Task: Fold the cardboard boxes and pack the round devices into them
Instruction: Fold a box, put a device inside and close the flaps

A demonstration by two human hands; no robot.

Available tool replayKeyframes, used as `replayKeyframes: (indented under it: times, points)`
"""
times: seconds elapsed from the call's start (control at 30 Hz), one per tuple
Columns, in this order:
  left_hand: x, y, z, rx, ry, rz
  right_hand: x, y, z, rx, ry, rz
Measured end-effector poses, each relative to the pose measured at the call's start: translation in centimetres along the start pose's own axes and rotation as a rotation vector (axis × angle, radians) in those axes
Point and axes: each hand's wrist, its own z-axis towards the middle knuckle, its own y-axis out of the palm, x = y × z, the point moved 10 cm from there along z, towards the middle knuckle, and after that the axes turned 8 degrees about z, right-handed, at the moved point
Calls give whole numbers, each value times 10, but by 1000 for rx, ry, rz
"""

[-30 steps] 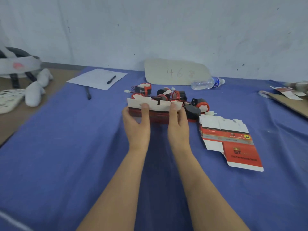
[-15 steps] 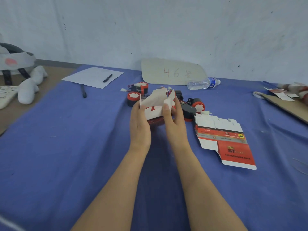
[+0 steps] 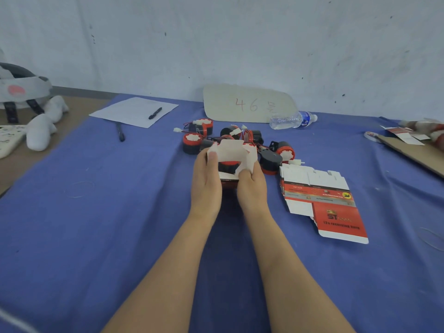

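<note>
folding step in hand: opening a flat cardboard box [image 3: 234,150] into a sleeve. held up off the blue cloth [image 3: 96,212], just in front of the pile of round devices [image 3: 199,138], white inside facing the camera. pinched at its left edge by the left hand [image 3: 206,179], thumb laid over the flap; gripped at its lower right corner by the right hand [image 3: 251,188], fingers curled round the card. nothing packed yet, judging by the pile. next, probably: squaring the sleeve and tucking in the bottom flaps, with a hold firm enough to keep the shape but light enough not to crease thin card. just to the right, a stack of flat boxes [image 3: 322,198], untouched. against half a second ago: spread wider, from a skewed fold to a broad arch; against a second ago: no longer flat and upright between both thumbs.
</note>
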Motion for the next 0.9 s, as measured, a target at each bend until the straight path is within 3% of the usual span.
replayKeyframes:
  times: [0.3, 0.9]
  points:
    - [3, -5, 1, 33, 39, 51, 2, 7, -1, -85, 34, 98]
    - [5, -2, -1, -3, 28, -26, 14, -1, 3, -7, 139, 116]
